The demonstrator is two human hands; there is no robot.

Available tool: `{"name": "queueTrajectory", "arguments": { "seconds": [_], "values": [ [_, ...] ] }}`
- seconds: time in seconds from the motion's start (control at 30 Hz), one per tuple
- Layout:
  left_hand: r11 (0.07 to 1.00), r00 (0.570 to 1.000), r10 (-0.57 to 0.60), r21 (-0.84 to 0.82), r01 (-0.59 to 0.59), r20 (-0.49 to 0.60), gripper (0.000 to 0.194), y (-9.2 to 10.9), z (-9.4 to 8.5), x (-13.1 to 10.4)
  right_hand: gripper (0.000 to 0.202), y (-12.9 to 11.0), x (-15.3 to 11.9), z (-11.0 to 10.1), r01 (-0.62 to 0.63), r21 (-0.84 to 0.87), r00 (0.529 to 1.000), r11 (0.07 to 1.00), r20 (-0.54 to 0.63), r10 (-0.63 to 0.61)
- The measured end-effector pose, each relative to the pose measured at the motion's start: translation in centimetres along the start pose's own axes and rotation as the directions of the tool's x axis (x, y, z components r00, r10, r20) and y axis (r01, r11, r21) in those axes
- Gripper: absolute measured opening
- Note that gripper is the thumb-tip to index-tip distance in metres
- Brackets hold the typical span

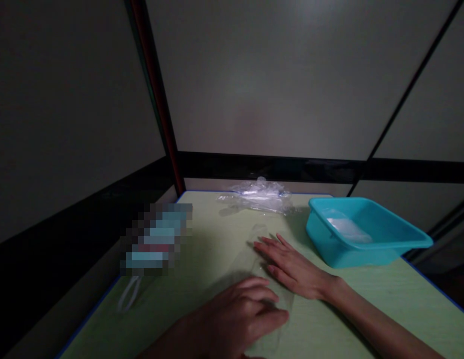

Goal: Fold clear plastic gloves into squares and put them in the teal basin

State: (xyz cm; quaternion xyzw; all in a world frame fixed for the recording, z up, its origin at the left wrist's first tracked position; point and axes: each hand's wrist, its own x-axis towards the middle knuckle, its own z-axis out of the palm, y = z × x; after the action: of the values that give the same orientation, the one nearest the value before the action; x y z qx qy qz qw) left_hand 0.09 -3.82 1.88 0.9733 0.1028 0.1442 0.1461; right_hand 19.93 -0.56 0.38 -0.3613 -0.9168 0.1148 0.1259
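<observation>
A clear plastic bag [255, 262] lies flat on the pale green table, faint against its surface. My right hand [290, 264] rests palm down over the bag's right side, fingers stretched out toward its far end. Nearer to me, my left hand [247, 314] is over the lower part of the bag. Its fingers are loosely bent, with a gap between them and the thumb, and nothing shows in its grasp. It covers part of the bag, and I cannot tell how firmly it touches the plastic.
Crumpled clear plastic packaging [262, 195] lies at the table's far edge. A turquoise basin [329, 249] at the right holds a flat clear-white packet [348, 229]. At the left is a pixelated item [157, 242] with a white loop [129, 294]. Wall panels stand behind and to the left.
</observation>
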Motion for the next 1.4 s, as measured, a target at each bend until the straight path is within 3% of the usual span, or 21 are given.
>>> {"name": "queueTrajectory", "arguments": {
  "seconds": [0.07, 0.2, 0.27, 0.3, 0.37, 0.43, 0.5, 0.6, 0.83, 1.1, 1.27, 1.4],
  "values": [
    [1.0, 1.0, 0.002, -0.018, -0.002, 0.012, 0.031, 0.6, 0.2, 0.4, 0.047, -0.5, 0.2, -0.1, 0.044, 0.017, 0.999, 0.999, 0.03, -0.045],
    [0.996, 0.998, 0.066, -0.06, -0.065, 0.006, 0.029, 0.8, 0.9, 0.7, 0.05, -1.3, 0.4, -0.3, 0.19, 0.074, 0.977, 0.979, 0.081, -0.196],
    [0.992, 0.993, 0.085, -0.081, -0.092, -0.078, 0.03, -0.1, 1.1, 0.4, 0.048, -1.2, 0.4, -0.4, 0.226, 0.104, 0.971, 0.969, 0.051, -0.232],
    [0.993, 0.988, 0.069, -0.087, -0.081, -0.139, 0.031, -0.8, 1.1, 0.1, 0.045, -1.0, 0.2, -0.4, 0.216, 0.113, 0.976, 0.97, 0.008, -0.218],
    [0.994, 0.943, -0.074, -0.1, 0.043, -0.324, 0.034, -2.5, 0.9, -0.5, 0.039, -0.3, -0.2, -0.4, 0.118, 0.135, 0.986, 0.984, -0.131, -0.1],
    [0.954, 0.862, -0.299, -0.126, 0.271, -0.409, 0.026, -4.4, 0.5, -1.2, 0.033, 0.5, -0.7, -0.5, -0.062, 0.176, 0.954, 0.983, -0.28, 0.11],
    [0.896, 0.796, -0.44, -0.149, 0.418, -0.415, 0.026, -5.9, 0.2, -1.7, 0.029, 1.1, -1.1, -0.5, -0.233, 0.221, 0.882, 0.947, -0.361, 0.302],
    [0.857, 0.777, -0.515, -0.183, 0.482, -0.362, 0.028, -7.1, 0.0, -2.0, 0.026, 1.7, -1.3, -0.3, -0.355, 0.261, 0.815, 0.898, -0.384, 0.434],
    [0.834, 0.767, -0.551, -0.226, 0.503, -0.329, 0.029, -7.2, 0.3, -1.9, 0.024, 2.5, -0.8, 0.0, -0.364, 0.434, 0.757, 0.824, -0.378, 0.533],
    [0.77, 0.665, -0.626, -0.188, 0.609, -0.409, 0.03, -8.0, 0.7, -2.1, 0.025, 3.7, -0.1, 0.6, -0.242, 0.542, 0.781, 0.805, -0.383, 0.493],
    [0.783, 0.644, -0.611, -0.234, 0.576, -0.461, 0.029, -7.6, 0.3, -1.8, 0.024, 3.8, -0.1, 0.7, -0.23, 0.564, 0.716, 0.793, -0.454, 0.53],
    [0.781, 0.639, -0.617, -0.257, 0.57, -0.459, 0.028, -7.5, 0.3, -1.8, 0.027, 3.9, -0.1, 0.8, -0.242, 0.547, 0.758, 0.802, -0.41, 0.508]
  ]
}}
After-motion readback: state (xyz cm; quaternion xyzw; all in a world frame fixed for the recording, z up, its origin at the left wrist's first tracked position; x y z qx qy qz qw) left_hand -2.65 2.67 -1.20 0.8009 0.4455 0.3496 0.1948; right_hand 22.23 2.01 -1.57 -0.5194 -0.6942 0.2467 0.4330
